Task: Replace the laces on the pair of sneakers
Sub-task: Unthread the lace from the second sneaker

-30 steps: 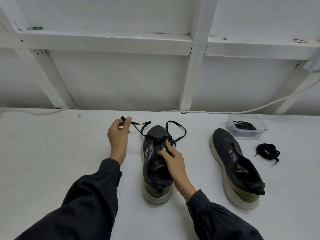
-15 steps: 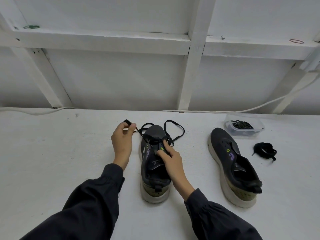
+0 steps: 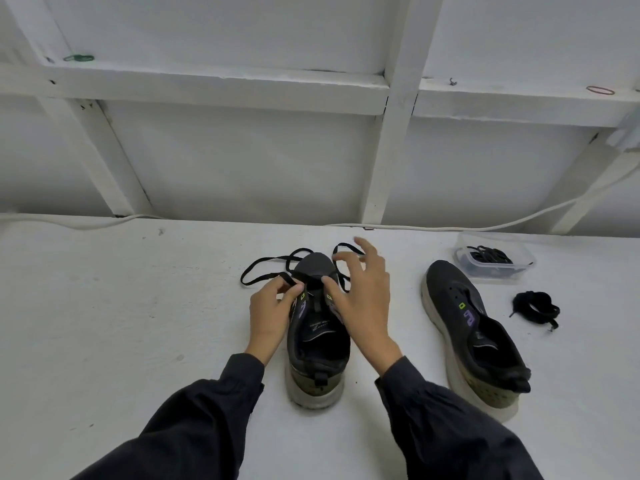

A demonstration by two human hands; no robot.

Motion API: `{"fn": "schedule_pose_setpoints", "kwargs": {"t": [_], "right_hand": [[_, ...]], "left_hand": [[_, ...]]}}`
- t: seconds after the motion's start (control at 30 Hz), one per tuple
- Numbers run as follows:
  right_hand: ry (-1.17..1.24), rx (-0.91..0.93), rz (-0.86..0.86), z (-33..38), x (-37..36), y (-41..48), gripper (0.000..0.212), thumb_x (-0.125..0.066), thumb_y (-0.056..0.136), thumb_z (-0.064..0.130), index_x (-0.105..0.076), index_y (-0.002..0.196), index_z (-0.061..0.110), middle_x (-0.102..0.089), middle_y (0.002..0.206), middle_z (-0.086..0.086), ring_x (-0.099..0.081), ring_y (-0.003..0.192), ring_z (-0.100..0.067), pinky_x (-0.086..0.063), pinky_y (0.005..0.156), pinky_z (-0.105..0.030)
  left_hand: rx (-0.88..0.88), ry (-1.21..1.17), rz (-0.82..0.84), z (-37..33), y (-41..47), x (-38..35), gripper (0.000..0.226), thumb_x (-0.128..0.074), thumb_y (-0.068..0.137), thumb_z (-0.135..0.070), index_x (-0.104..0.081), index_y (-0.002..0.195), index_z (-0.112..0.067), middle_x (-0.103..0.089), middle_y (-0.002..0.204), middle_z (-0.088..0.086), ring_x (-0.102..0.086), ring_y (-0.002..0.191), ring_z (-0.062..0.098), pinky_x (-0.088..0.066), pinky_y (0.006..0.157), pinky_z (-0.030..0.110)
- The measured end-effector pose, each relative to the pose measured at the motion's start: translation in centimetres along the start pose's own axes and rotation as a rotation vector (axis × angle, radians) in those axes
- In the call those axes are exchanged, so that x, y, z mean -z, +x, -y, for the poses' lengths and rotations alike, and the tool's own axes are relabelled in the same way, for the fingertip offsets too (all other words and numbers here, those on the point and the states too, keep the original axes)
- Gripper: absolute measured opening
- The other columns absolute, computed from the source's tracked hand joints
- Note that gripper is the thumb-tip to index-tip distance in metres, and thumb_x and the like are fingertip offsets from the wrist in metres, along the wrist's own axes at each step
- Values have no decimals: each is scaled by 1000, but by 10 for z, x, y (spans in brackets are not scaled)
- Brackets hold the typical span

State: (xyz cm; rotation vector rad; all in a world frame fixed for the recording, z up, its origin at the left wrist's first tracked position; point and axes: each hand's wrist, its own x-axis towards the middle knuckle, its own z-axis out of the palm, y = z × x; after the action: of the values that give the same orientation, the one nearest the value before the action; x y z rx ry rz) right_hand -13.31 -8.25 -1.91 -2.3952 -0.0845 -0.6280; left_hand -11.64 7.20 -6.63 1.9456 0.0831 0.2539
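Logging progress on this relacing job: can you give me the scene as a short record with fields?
sneaker in work: upright, toe away, black lace through front eyelets only
left hand: pinches lace by left eyelets
right hand: fingers spread over toe, gripping nothing
second sneaker: unlaced, to the right
spare laces: loose bundle far right; more in clear tub

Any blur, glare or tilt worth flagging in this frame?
Head view: motion blur smears fingertips of the right hand above the sneaker toe; the left hand, pinching the lace, is sharper; the table far edge slopes rightward; flat light, no glare.
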Motion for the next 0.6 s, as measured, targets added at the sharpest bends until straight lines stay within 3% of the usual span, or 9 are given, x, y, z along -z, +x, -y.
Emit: {"fn": "schedule_pose_setpoints", "kwargs": {"t": [0.07,0.13,0.23,0.43,0.6], "right_hand": [[-87,249,164,0,3,23,30,-71,81,18,-66,111,18,-55,133,1,-49,117,-23,-39,92,-36],[-204,447,449,1,0,43,36,-70,81,15,-66,117,17,-62,125,2,-51,113,-23,-41,91,-39],[-302,542,691,1,-10,56,41,-66,82,12,-64,123,17,-62,124,0,-51,117,-21,-43,89,-36],[-311,692,717,-3,-17,62,33,-60,88,7,-67,119,10,-66,115,-6,-55,113,-24,-45,85,-35],[-302,769,664,-10,-15,59,18,-56,93,11,-70,101,5,-68,105,-9,-58,104,-26,-46,78,-38]], "left_hand": [[15,-1,-36,1,-1,-2,10,-66,92,-20,-69,87,-13,-68,79,-9,-63,78,2,-51,71,23],[20,23,-69,2,-3,-4,12,-66,92,-22,-67,85,-12,-67,76,-11,-62,73,-1,-47,66,19],[44,33,-110,3,-4,-6,16,-66,93,-23,-62,80,-13,-64,72,-12,-59,67,0,-41,60,17],[70,2,-144,1,-5,-7,22,-64,94,-22,-62,83,-3,-67,73,1,-60,67,19,-44,61,27],[137,-104,-169,-3,-5,-4,30,-54,98,-24,-53,90,4,-70,68,-9,-65,68,17,-48,65,21]]}}
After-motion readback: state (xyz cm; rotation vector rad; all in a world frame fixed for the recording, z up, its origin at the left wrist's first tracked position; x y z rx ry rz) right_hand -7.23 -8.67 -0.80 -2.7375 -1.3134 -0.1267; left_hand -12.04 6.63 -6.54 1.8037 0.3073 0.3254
